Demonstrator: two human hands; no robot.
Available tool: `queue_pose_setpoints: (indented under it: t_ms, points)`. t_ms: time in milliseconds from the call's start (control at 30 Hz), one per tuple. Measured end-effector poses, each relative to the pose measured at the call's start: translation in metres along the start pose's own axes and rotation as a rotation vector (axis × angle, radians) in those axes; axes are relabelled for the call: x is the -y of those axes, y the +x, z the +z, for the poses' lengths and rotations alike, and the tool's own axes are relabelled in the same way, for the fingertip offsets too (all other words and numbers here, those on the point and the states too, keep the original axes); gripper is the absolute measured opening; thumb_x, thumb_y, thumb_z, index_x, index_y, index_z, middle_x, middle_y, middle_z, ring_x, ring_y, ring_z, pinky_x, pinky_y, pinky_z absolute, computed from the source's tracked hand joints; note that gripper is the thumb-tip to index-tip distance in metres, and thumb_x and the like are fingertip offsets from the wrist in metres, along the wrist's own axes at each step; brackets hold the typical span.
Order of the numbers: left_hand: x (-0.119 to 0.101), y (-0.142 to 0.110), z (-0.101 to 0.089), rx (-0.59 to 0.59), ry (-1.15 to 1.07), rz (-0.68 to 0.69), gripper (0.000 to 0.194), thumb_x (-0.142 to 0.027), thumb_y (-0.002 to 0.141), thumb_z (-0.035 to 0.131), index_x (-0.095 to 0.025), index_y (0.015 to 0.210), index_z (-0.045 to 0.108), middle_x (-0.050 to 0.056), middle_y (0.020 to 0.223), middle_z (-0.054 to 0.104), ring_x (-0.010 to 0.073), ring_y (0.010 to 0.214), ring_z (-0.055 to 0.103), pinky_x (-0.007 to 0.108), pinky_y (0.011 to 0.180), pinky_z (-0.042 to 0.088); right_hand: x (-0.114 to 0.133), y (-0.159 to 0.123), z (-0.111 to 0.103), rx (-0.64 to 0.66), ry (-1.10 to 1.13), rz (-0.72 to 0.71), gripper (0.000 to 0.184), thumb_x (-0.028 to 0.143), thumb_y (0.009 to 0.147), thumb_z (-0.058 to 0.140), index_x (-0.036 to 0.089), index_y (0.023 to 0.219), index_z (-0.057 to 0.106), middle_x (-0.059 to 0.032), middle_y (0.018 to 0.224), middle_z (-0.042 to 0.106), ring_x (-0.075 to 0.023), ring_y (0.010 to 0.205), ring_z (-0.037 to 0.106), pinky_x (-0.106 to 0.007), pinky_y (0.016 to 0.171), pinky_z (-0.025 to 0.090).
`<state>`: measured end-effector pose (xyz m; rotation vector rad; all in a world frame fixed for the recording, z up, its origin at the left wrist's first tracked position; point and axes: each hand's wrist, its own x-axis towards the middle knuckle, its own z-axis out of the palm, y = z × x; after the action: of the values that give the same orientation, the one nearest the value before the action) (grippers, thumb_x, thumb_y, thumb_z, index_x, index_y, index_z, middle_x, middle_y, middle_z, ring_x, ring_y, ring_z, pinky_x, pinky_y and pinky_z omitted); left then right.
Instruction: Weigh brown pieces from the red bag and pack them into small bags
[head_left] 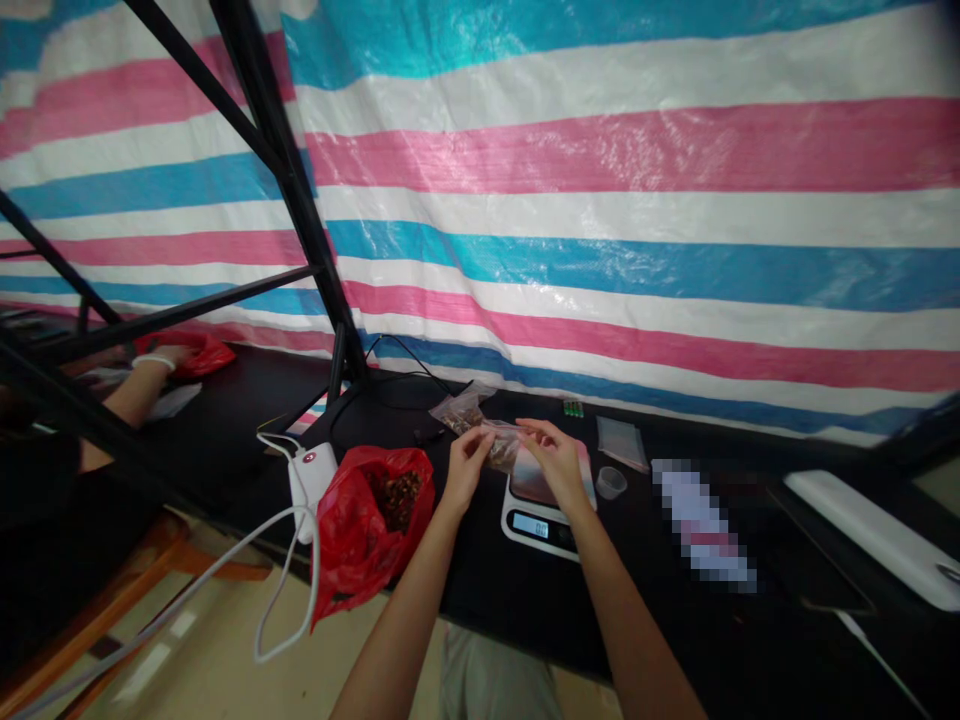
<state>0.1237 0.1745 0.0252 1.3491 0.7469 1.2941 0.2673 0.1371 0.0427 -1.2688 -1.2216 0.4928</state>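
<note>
Between my two hands is a small clear zip bag with brownish contents at its bottom. My left hand pinches its left top corner, and my right hand pinches the right top corner. Under my right hand lies a white kitchen scale with a lit display. Just behind my left hand rests another filled clear bag. Left of my left forearm, an open red plastic bag holds small brown pieces. A small clear cup stands right of the scale.
A white power strip with a white cable sits at the left. Behind the cup are a stack of clear bags and green batteries. A phone and a long white device lie right. Beyond the black frame, another person's arm reaches toward a red bag.
</note>
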Motion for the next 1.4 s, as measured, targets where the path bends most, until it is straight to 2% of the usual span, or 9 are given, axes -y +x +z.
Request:
queue_pose_setpoints:
  t_ms: [67,200,333,500,633,833,1100,1400]
  points:
    - [-0.001,-0.001,-0.001,-0.040,0.050,0.050,0.028,-0.042,0.076,0.058,-0.015,0.076,0.068,0.004,0.080,0.067,0.0173,0.080,0.060,0.026,0.077,0.044,-0.001,-0.001,0.003,0.006,-0.036,-0.017,0.026,0.039,0.070,0.061,0.020,0.086,0.069,-0.0051,0.079,0.067,-0.0184,0.072,0.056,-0.030,0.065,0.042]
    - [-0.001,-0.003,-0.001,-0.139,0.098,0.090,0.030,-0.042,0.080,0.052,-0.015,0.075,0.064,0.003,0.076,0.064,0.0158,0.076,0.058,0.025,0.074,0.043,-0.001,-0.006,0.011,0.054,-0.014,0.035,0.025,0.041,0.073,0.058,0.019,0.077,0.068,-0.0059,0.081,0.069,-0.0212,0.078,0.060,-0.033,0.073,0.045]
    - [-0.001,-0.004,-0.001,-0.247,0.051,0.084,0.024,-0.041,0.078,0.055,-0.017,0.077,0.057,-0.001,0.069,0.059,0.0124,0.065,0.056,0.021,0.064,0.043,0.000,-0.010,0.017,0.072,0.024,0.046,0.024,0.041,0.075,0.058,0.019,0.078,0.069,-0.0042,0.079,0.069,-0.0200,0.074,0.062,-0.031,0.069,0.047]
    - [-0.003,-0.005,0.000,-0.298,0.046,0.116,0.024,-0.040,0.082,0.050,-0.017,0.078,0.055,-0.002,0.066,0.056,0.0112,0.060,0.054,0.020,0.060,0.042,-0.004,-0.013,0.021,0.048,0.016,0.057,0.025,0.042,0.073,0.060,0.019,0.079,0.070,-0.0047,0.075,0.069,-0.0192,0.067,0.061,-0.030,0.063,0.048]
    - [-0.002,-0.007,0.000,-0.322,0.112,0.141,0.024,-0.040,0.083,0.048,-0.017,0.078,0.055,-0.002,0.067,0.055,0.0115,0.062,0.053,0.020,0.060,0.041,-0.005,-0.014,0.023,0.019,-0.005,0.040,0.025,0.041,0.073,0.061,0.019,0.080,0.071,-0.0045,0.072,0.069,-0.0178,0.061,0.060,-0.029,0.059,0.046]
    - [0.001,-0.008,-0.001,-0.337,0.241,0.138,0.025,-0.040,0.085,0.044,-0.017,0.081,0.055,-0.001,0.069,0.054,0.0120,0.064,0.051,0.021,0.061,0.039,0.001,-0.016,0.024,-0.055,-0.065,0.008,0.021,0.038,0.074,0.061,0.020,0.078,0.071,-0.0042,0.077,0.070,-0.0172,0.065,0.060,-0.027,0.058,0.045]
    - [-0.003,-0.009,0.003,-0.353,0.242,0.131,0.028,-0.042,0.084,0.045,-0.016,0.085,0.055,-0.001,0.068,0.056,0.0116,0.061,0.053,0.020,0.059,0.040,0.002,-0.017,0.024,-0.082,-0.061,-0.027,0.018,0.035,0.073,0.060,0.019,0.071,0.070,-0.0034,0.071,0.069,-0.0146,0.059,0.058,-0.023,0.051,0.041]
    - [-0.005,-0.015,0.007,-0.370,0.373,0.118,0.024,-0.039,0.086,0.042,-0.017,0.080,0.051,-0.003,0.058,0.052,0.0107,0.052,0.051,0.019,0.051,0.035,0.006,-0.020,0.027,-0.113,-0.024,-0.054,0.017,0.031,0.074,0.057,0.018,0.066,0.064,-0.0018,0.065,0.064,-0.0127,0.055,0.054,-0.023,0.052,0.042]
